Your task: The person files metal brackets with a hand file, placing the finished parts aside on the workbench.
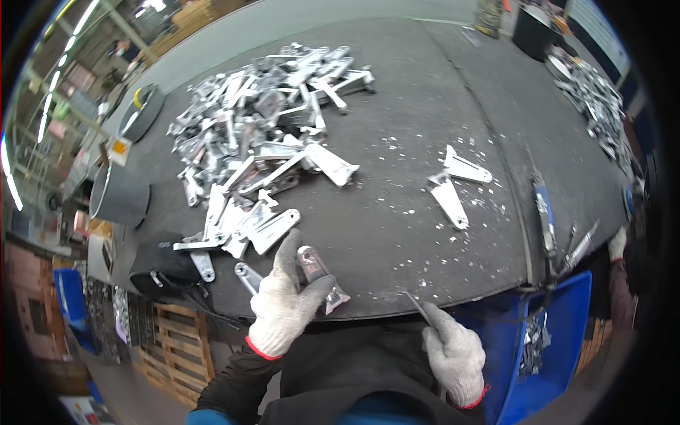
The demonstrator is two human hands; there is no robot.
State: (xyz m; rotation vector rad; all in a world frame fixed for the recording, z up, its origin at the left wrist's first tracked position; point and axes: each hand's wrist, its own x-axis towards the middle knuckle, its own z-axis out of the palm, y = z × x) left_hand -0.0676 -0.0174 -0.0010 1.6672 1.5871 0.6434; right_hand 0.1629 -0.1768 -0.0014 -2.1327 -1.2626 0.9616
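Observation:
My left hand (280,312), in a whitish knit glove with a red cuff, is at the table's near edge with forefinger and thumb spread. Its thumb overlaps a silver cast-metal bracket (317,265); no firm grip on it shows. Partly behind this hand lies another metal bracket (246,278). My right hand (455,354), gloved alike, is closed around a thin pointed metal tool (415,304), whose handle the fingers hide. Farther off, two brackets (449,202) lie among small metal chips. A large heap of similar brackets (262,120) covers the table's left part.
Right on the dark table (397,248) lies a blue-bodied hand tool (544,212). A blue bin (506,375) with metal scraps stands below the right edge. A black pouch (166,265) and a grey bucket (120,195) are at left. Another person's gloved hand (618,244) shows far right.

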